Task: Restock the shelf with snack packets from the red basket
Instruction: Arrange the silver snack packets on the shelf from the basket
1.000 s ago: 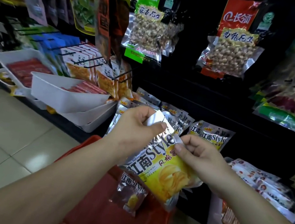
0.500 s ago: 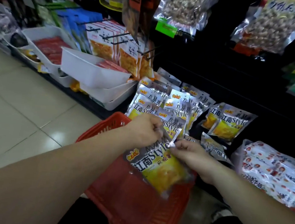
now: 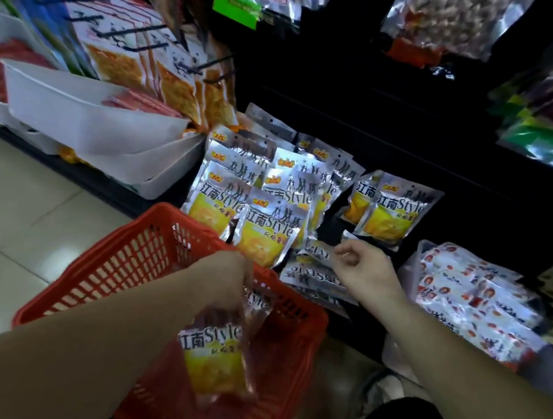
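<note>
Snack packet (image 3: pixel 212 364) is hanging over the open mouth of the red basket (image 3: pixel 117 260), and the left hand (image 3: pixel 226 274) is holding it by its upper edge: that grip is clenched on the top seal, so the printed body is dangling free beneath the knuckles. The right hand (image 3: pixel 364 271) is hovering at the front of the shelf (image 3: pixel 396 143), just above a few flat-lying packets (image 3: pixel 315 276). Its grip is looking released, the fingers curling loosely with nothing showing between them. Matching silver-and-yellow packets (image 3: pixel 266 228) are standing in overlapping rows on the shelf just beyond the basket's far rim. White trays (image 3: pixel 83 111) are sitting to the left, and red-and-white packets (image 3: pixel 472 293) are lying to the right. Judging by its droop, the held packet is likely weighing very little. Its foil film is probably behaving as soft, crinkly and somewhat slippery, while the yellow pieces pictured on it are suggesting brittle contents that squeezing would crush. The flat sealed margin at the top, or a side seam, is therefore offering the safest hold, with the puffed middle left alone. Several details are remaining obscure. The left fingertips are lying hidden behind the hand and the packet. Motion blur is softening the packet's print. The left forearm and the packet are covering the basket floor, so its remaining stock cannot be counted. How high the packet is hanging above that floor cannot be told, nor whether the right fingertips are touching the flat packets. The back of the shelf is sinking into darkness.
</note>
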A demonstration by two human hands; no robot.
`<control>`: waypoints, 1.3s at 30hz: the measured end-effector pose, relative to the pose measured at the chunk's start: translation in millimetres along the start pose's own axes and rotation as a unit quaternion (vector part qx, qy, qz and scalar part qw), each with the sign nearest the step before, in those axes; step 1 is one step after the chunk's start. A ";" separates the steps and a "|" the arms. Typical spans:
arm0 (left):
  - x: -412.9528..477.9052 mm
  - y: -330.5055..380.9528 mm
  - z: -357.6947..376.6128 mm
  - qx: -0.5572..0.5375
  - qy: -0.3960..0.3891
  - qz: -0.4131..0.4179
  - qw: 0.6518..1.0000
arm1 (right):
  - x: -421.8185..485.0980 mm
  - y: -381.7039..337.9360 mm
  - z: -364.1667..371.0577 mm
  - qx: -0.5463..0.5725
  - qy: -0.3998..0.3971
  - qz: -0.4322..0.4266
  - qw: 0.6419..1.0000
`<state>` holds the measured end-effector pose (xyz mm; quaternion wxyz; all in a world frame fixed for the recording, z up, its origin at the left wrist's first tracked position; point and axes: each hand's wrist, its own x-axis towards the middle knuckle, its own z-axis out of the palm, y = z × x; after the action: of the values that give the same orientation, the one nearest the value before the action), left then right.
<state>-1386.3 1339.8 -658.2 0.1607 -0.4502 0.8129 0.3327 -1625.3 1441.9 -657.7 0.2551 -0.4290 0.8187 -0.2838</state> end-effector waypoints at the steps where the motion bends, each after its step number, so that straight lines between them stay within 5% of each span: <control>1: 6.1 9.9 -4.5 0.010 0.031 0.001 0.999 | 8.4 11.9 -9.5 -0.049 0.004 0.010 0.999; 5: 28.1 57.3 -13.1 -0.102 0.150 0.086 0.980 | 35.1 52.8 -39.0 -0.161 -0.060 0.095 0.981; 10: 37.3 95.9 0.1 -0.234 0.127 0.156 0.951 | 54.0 82.1 -37.5 -0.301 -0.107 0.096 0.943; 16: 29.8 103.5 4.6 -0.281 0.118 0.158 0.939 | 59.0 103.7 -31.9 -0.342 -0.099 0.080 0.931; 27: 21.0 110.3 -8.6 -0.345 0.123 0.164 0.916 | 60.2 63.0 -83.0 -0.198 0.166 -0.009 0.966; 33: -14.2 104.4 -44.4 -0.372 0.185 0.189 0.890 | 16.1 -37.0 -132.7 -0.077 0.075 -0.143 0.984; 39: -57.6 91.9 -71.1 -0.457 0.158 0.265 0.834 | -46.2 -119.2 -152.1 0.103 0.021 -0.266 0.958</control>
<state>-1429.4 1361.3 -537.8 -0.2879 -0.2864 0.6705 0.6208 -1636.3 1462.3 -460.4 0.1959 -0.5970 0.6462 -0.4331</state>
